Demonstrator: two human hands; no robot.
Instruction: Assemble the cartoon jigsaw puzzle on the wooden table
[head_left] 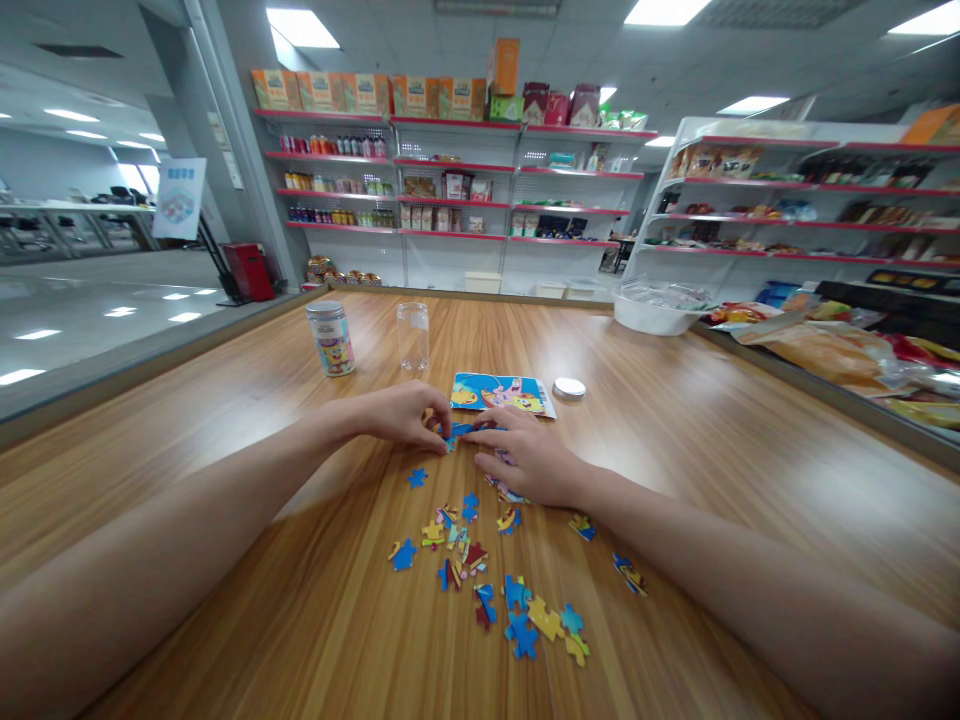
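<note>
My left hand (405,412) and my right hand (525,458) meet over the wooden table (675,450), fingertips pinching small blue puzzle pieces (454,432) between them. Several loose jigsaw pieces (480,560) in blue, yellow and red lie scattered nearer to me. A cartoon picture card (501,393) lies flat just beyond my hands. Parts of the pieces under my right palm are hidden.
A printed tin (331,338) and a clear empty jar (412,337) stand at the back left, a round white lid (569,388) right of the card. A white bowl (654,312) and snack packets (832,350) line the right edge. Shop shelves stand behind.
</note>
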